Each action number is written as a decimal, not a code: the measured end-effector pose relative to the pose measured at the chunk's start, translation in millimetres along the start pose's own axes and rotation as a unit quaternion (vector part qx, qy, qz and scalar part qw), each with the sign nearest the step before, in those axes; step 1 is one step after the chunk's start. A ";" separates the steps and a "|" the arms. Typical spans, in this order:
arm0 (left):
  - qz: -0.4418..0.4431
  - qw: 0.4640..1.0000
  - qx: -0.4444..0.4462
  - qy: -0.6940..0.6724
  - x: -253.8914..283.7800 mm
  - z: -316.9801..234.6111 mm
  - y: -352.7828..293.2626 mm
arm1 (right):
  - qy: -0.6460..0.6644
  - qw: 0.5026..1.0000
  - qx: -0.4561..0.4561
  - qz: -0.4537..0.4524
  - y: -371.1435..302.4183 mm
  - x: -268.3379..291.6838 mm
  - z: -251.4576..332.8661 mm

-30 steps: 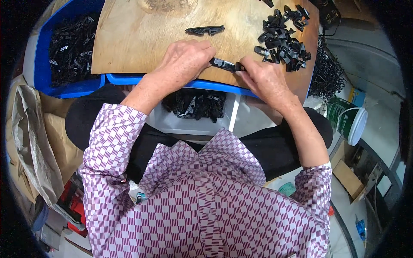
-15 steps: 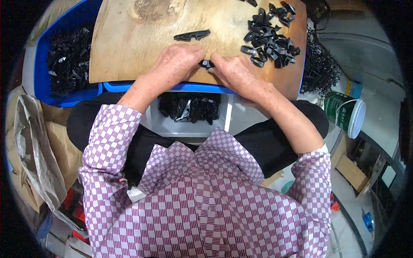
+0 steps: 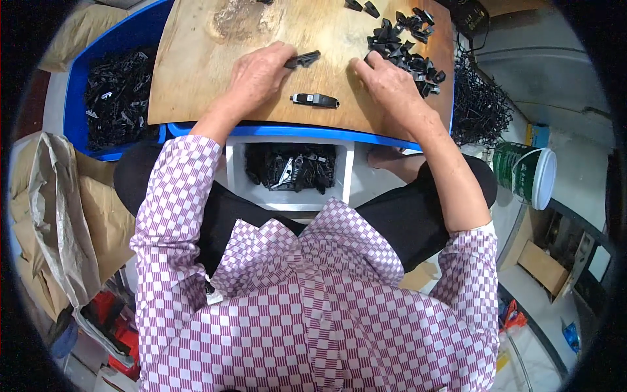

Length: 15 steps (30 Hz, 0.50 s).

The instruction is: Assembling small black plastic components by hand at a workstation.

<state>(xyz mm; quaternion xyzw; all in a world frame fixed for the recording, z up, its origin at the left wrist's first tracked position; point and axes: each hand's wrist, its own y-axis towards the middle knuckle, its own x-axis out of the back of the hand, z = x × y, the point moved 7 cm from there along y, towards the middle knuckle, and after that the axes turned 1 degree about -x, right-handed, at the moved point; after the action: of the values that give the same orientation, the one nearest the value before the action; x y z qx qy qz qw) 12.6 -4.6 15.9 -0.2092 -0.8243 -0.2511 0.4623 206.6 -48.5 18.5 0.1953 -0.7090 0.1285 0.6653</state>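
My left hand point(image 3: 256, 73) pinches one end of a long, narrow black plastic part point(image 3: 305, 60) over the wooden board point(image 3: 202, 85). Lying between my hands, closer to the board's near edge, is a second black plastic part point(image 3: 315, 100) with a pale patch on it. My right hand point(image 3: 390, 83) is at the near left side of a pile of small black plastic pieces point(image 3: 418, 64). Its thumb and forefinger close around one small dark piece there, mostly hidden by the fingers.
A blue bin point(image 3: 77, 98) of black parts stands at the left. Below the board's near edge sits a white box point(image 3: 347, 173) holding more black parts. Thin black pieces point(image 3: 482, 98) are heaped beyond the right edge, near a green bucket point(image 3: 516, 171). Brown paper sacks point(image 3: 108, 215) lie left.
My hands have moved apart. The part they were working on now lies on the board; my left hand has taken hold of the long part, and my right hand has reached the pile.
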 end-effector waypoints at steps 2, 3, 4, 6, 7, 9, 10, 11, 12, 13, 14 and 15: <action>0.069 0.997 0.021 -0.041 -13.9 1.8 2.6 | 0.206 0.975 -0.031 -0.074 4.5 9.6 -1.9; 0.067 0.997 0.021 -0.042 -14.5 3.2 2.9 | 0.306 0.945 -0.046 -0.109 5.1 13.3 -5.1; 0.100 0.991 0.035 -0.084 -18.8 5.8 2.4 | 0.306 0.945 -0.046 -0.108 4.0 11.0 -5.4; 0.165 0.970 0.063 -0.166 -28.4 9.5 -1.1 | 0.282 0.955 -0.030 -0.084 0.9 2.5 -0.7; 0.165 0.970 0.063 -0.167 -29.2 10.3 -2.1 | 0.270 0.960 -0.021 -0.071 -0.4 -1.6 0.6; 0.075 0.990 0.020 -0.114 -15.3 6.3 -0.4 | 0.212 0.975 -0.008 -0.073 -3.8 1.2 1.5; 0.030 0.996 -0.002 -0.087 -7.4 2.6 -0.2 | 0.152 0.986 0.006 -0.076 -4.8 6.3 4.1; 0.031 0.996 0.000 -0.088 -6.5 1.2 -0.5 | 0.091 0.993 0.019 -0.078 -5.2 8.8 6.1; 0.051 0.997 0.005 -0.060 -8.6 0.3 -0.3 | 0.092 0.993 0.020 -0.076 -5.1 8.3 4.7; 0.071 0.997 0.009 -0.033 -10.8 -1.0 0.0 | 0.075 0.994 0.021 -0.074 -4.9 7.1 3.1; 0.091 0.996 0.013 -0.005 -11.9 -3.0 0.3 | 0.059 0.995 0.022 -0.072 -3.6 8.1 2.7; 0.092 0.996 0.014 -0.006 -12.3 -4.5 0.4 | 0.042 0.996 0.023 -0.071 -2.3 9.3 3.0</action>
<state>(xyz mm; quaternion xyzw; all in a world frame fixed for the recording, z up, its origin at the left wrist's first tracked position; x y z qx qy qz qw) 21.8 -8.4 7.4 -0.2785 -0.8077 -0.1946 0.4818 204.5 -52.8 27.3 0.2547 -0.6616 0.1057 0.6973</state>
